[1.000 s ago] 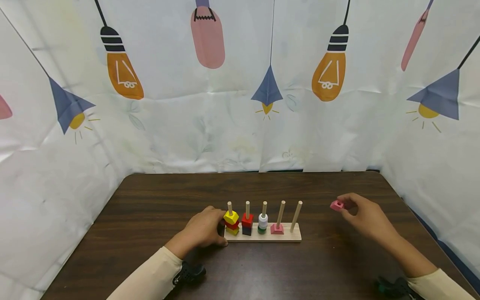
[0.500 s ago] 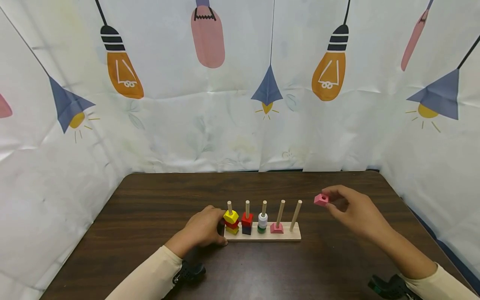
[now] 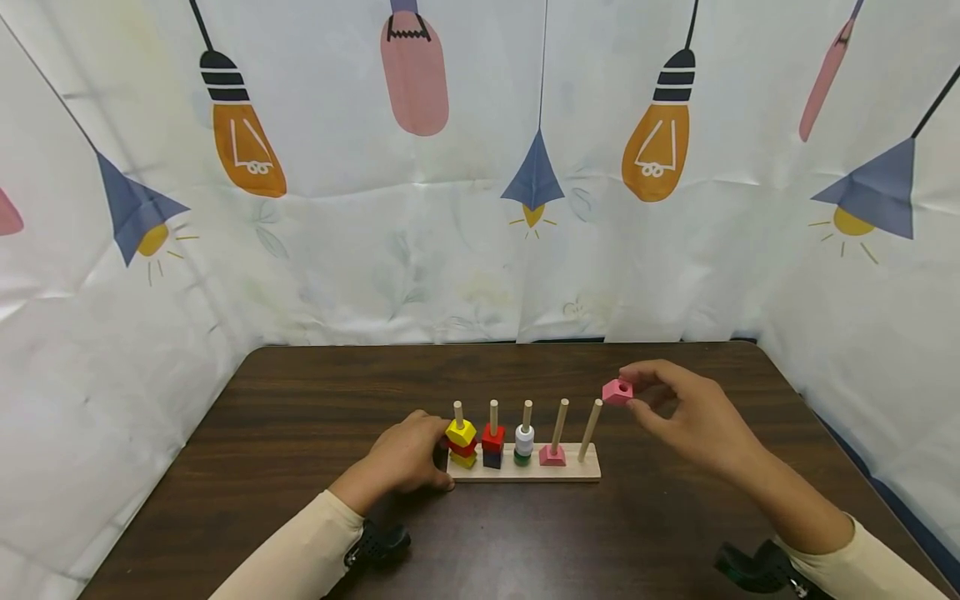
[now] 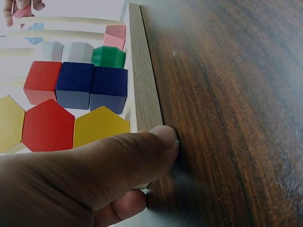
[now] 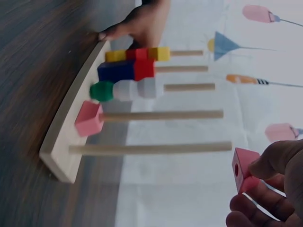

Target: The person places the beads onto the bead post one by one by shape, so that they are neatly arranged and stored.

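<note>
A wooden peg stacker (image 3: 525, 474) with several upright pegs stands on the table. My left hand (image 3: 405, 457) grips its left end, thumb (image 4: 142, 151) along the front edge of the base. Yellow and red hexagonal blocks (image 4: 49, 125) fill the first peg. A red block over blue ones (image 4: 75, 85) is on the second, white over green (image 3: 523, 442) on the third. One pink block (image 3: 552, 455) sits low on the fourth peg. Between thumb and fingers, my right hand (image 3: 693, 417) pinches another pink block (image 5: 245, 169) with a hole, close by the top of the bare fifth peg (image 5: 156, 148).
The dark wood-grain table (image 3: 337, 375) extends around the stacker. Behind it and at both sides hangs a white curtain (image 3: 360, 250) printed with lamps and bulbs. Each wrist wears a dark strapped device (image 3: 378, 543).
My right hand has moved left with the pink block, from well right of the stacker to beside the fifth peg's tip, rising slightly. The left hand has kept its hold on the stacker.
</note>
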Demonstrator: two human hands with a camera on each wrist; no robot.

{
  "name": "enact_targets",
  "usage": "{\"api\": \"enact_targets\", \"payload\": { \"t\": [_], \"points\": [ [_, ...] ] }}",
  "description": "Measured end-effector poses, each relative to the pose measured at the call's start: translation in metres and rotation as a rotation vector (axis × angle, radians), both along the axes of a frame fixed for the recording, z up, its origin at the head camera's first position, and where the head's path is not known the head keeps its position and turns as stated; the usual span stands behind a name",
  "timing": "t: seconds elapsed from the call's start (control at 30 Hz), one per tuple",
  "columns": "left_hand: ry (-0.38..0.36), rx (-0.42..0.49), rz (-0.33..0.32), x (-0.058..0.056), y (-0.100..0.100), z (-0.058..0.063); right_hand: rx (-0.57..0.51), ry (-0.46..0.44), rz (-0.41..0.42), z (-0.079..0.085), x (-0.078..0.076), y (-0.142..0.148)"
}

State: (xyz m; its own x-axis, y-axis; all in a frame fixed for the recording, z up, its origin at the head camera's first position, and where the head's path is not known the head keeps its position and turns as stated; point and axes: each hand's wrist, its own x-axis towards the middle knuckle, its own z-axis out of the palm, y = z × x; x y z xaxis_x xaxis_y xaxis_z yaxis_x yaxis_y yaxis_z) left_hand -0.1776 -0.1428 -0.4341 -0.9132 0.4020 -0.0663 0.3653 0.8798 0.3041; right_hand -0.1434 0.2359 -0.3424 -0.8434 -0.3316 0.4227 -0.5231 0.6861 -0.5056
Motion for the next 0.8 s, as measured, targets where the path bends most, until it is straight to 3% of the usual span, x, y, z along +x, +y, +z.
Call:
{"api": "enact_targets", "payload": {
  "t": [0.37, 0.8],
  "points": [
    [-0.006, 0.002, 0.005, 0.0, 0.0, 0.001, -0.052, -0.004, 0.071, 0.003, -0.001, -0.026],
    [-0.002, 0.01, 0.002, 0.001, 0.0, 0.001, -0.057, -0.011, 0.146, -0.007, -0.012, -0.045]
  ]
}}
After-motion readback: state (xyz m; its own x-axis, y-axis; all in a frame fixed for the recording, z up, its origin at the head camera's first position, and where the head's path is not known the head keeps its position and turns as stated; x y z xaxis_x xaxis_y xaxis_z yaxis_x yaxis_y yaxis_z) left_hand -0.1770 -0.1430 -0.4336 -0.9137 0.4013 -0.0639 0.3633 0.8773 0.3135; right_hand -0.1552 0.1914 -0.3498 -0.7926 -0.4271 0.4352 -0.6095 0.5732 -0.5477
